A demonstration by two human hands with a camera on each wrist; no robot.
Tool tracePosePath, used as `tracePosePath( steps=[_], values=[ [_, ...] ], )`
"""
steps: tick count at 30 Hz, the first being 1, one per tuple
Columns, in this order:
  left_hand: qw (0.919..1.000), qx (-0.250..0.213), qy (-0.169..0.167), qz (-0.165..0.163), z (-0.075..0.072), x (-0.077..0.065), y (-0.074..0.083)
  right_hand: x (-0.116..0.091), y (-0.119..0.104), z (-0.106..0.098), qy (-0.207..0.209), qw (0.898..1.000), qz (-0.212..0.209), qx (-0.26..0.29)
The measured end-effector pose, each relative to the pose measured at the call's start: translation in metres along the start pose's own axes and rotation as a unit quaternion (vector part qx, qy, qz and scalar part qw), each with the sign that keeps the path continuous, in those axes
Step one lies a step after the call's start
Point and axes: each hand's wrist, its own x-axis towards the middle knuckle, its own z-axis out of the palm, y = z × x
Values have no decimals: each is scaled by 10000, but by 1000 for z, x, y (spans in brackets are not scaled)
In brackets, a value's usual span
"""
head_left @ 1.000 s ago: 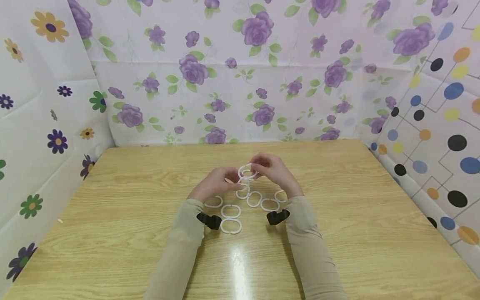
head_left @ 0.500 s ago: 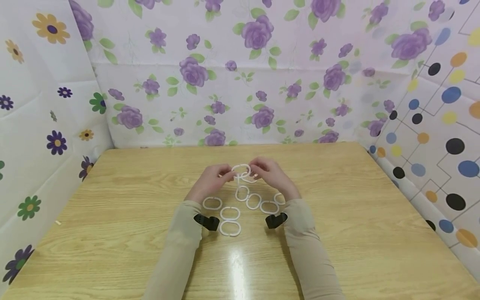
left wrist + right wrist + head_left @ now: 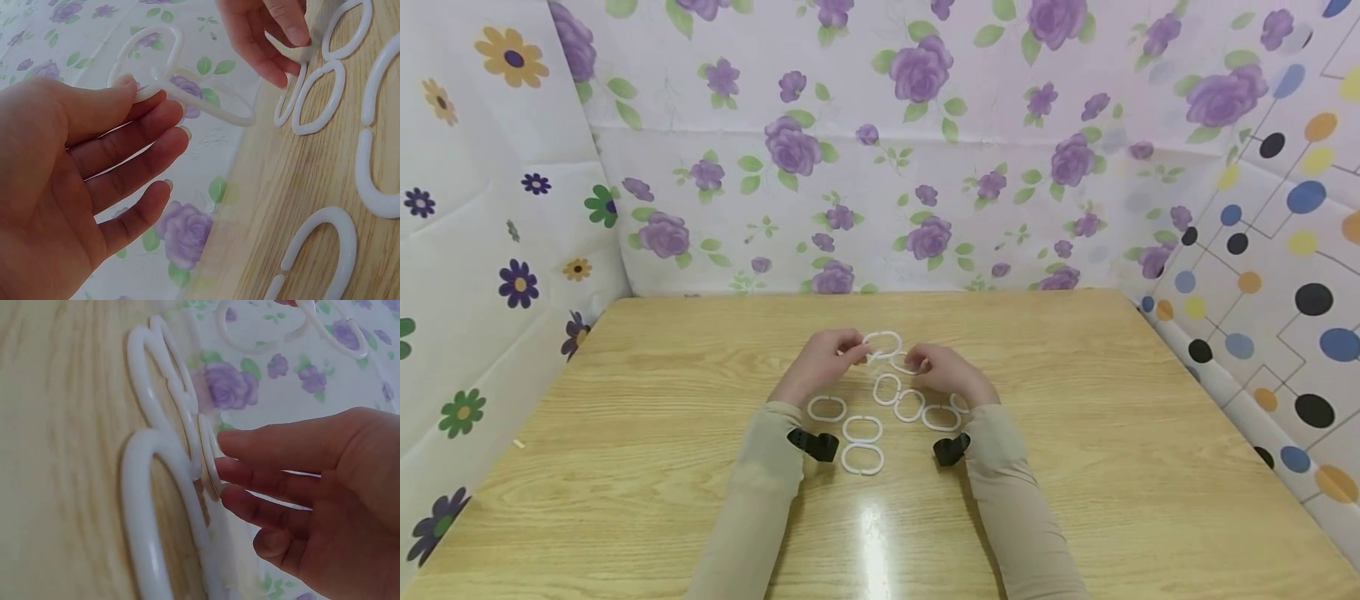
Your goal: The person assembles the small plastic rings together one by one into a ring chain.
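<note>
My left hand [image 3: 823, 362] pinches a white oval shower curtain ring [image 3: 178, 47] between thumb and forefinger, its other fingers spread below. A second white ring [image 3: 234, 120] is linked through it and hangs off to the right, raised over the far part of the table. To the right, my right hand [image 3: 947, 375] is lowered over the row of rings. Its thumb and fingers are slightly parted in the right wrist view, fingertips right at the edge of a slim-looking ring [image 3: 203, 434] on the table.
On the wooden table [image 3: 662, 467], several white rings lie in a row, among them an upright oval [image 3: 886, 376] and a flat one [image 3: 942, 430] nearer the right wrist. Left of them lie three more, including a front ring [image 3: 862, 474]. Flowered cloth [image 3: 737, 217] hangs behind.
My right hand has let go of the raised pair of rings and moved down toward the table rings. The left hand moved slightly left and keeps hold of the upper ring.
</note>
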Motion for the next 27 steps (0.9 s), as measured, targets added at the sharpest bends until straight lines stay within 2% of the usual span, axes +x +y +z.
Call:
tracePosePath(
  steps=[7,21,27],
  values=[
    [9999,94,-42,65,0,0,-1,-2,0,-1,-77,9995,295,-117],
    [9994,203,-266,104,0,0,-6,-1,2,3,-72,9979,361,-533],
    [9993,173,-319,70,-1,-1,-5,-1,4,2,90,9969,342,-710]
  ],
)
